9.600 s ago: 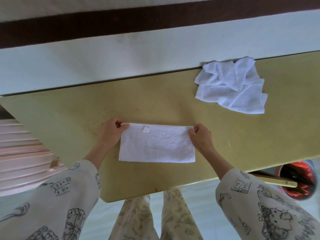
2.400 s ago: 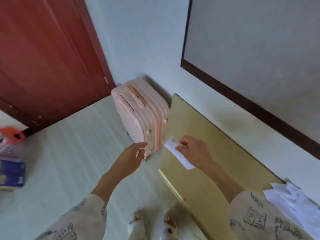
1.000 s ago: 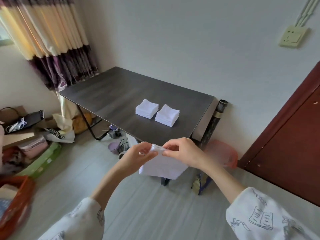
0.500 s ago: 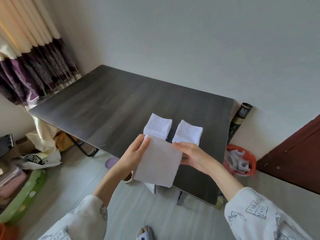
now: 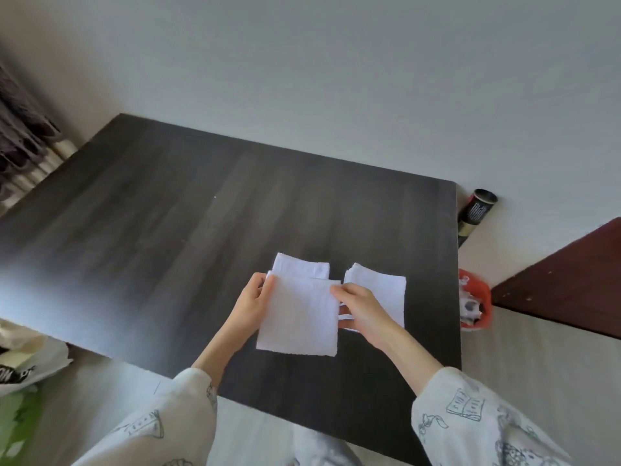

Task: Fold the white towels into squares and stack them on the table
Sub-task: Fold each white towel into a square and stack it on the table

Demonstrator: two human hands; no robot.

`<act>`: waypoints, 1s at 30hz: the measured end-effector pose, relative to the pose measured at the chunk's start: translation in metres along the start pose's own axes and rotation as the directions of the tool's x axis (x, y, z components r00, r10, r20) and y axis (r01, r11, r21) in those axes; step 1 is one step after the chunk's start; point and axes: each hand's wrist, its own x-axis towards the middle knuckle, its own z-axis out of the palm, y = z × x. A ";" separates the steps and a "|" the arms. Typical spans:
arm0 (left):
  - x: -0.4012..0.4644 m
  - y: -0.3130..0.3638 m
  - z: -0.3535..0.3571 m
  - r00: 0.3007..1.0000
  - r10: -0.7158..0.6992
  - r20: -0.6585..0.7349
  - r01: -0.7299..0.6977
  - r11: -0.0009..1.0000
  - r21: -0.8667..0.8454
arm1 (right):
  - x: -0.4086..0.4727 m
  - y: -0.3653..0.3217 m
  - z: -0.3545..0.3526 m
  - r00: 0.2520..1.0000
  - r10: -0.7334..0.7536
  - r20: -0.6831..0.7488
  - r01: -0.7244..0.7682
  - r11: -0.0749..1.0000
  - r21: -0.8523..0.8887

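I hold a folded white towel (image 5: 298, 317) flat over the dark table (image 5: 168, 213). My left hand (image 5: 250, 306) grips its left edge, and my right hand (image 5: 361, 307) pinches its right edge near the top corner. Behind the held towel lies a stack of folded white towels (image 5: 302, 268), mostly hidden by it. A second stack (image 5: 379, 284) sits just to the right, partly covered by my right hand.
A dark tube (image 5: 475, 213) leans on the wall past the table's right edge. A red bin (image 5: 475, 302) with rubbish stands below it. A brown door (image 5: 571, 280) is at right, a curtain (image 5: 20, 142) at far left, bags (image 5: 23, 364) on the floor.
I have stepped closer to the dark table. The held towel has moved forward over the table top, in front of the left stack. Both hands keep hold of its edges.
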 end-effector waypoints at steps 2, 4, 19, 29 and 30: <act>0.029 -0.004 0.002 0.999 -0.033 -0.012 0.033 0.998 0.047 | 0.024 -0.004 0.003 0.998 0.020 -0.059 -0.021 1.000 -0.020; 0.054 -0.005 0.004 0.998 -0.065 -0.014 0.066 0.993 0.101 | 0.046 -0.008 0.007 0.993 0.042 -0.113 -0.046 0.999 -0.028; 0.141 -0.024 0.007 0.973 -0.196 0.125 0.139 0.920 0.366 | 0.128 0.005 0.031 0.916 0.084 -0.393 -0.218 0.925 -0.310; 0.139 -0.030 0.009 0.970 -0.173 0.170 0.091 0.910 0.405 | 0.136 0.015 0.034 0.899 0.095 -0.427 -0.279 0.876 -0.394; 0.138 -0.031 0.009 0.971 -0.167 0.170 0.084 0.909 0.409 | 0.136 0.015 0.034 0.899 0.094 -0.427 -0.280 0.875 -0.395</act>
